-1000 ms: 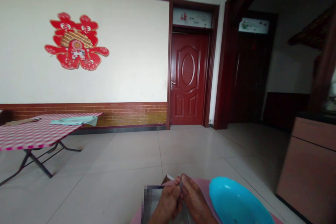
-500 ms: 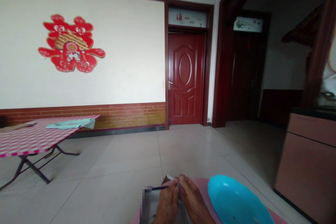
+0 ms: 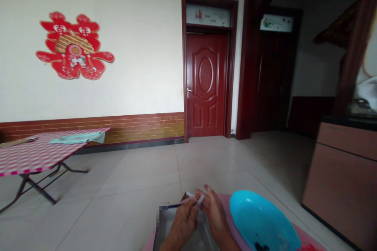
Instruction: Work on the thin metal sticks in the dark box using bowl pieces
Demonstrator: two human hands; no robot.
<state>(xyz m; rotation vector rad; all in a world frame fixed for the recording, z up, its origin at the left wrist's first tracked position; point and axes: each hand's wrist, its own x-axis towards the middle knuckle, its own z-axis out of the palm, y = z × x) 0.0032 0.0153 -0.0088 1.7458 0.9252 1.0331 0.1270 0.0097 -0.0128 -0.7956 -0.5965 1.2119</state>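
My left hand (image 3: 183, 219) is closed, its thumb and fingers pinching a small white strip-like piece (image 3: 200, 200) that points up; its exact kind is too small to tell. Right beside it, my right hand (image 3: 216, 213) has its fingers apart, with the fingertips close to the white piece; whether they touch it I cannot tell. Both hands are over a shallow open box (image 3: 161, 223) with a grey inside and a dark blue rim. A bright blue plastic basin (image 3: 259, 215) stands to the right, with dark bits (image 3: 261, 247) at its near end.
Box and basin rest on a pink surface (image 3: 225, 198). Red items (image 3: 309, 248) lie at the lower right. A folding table (image 3: 38, 157) with a checked cover and a pale green cloth (image 3: 78, 138) stands left. A brown cabinet (image 3: 338, 180) is at right, a red door (image 3: 206, 86) ahead.
My hands were pressed together at the fingertips; now the right fingers have opened away and the white piece shows in my left. The view has shifted slightly, revealing dark bits and red items.
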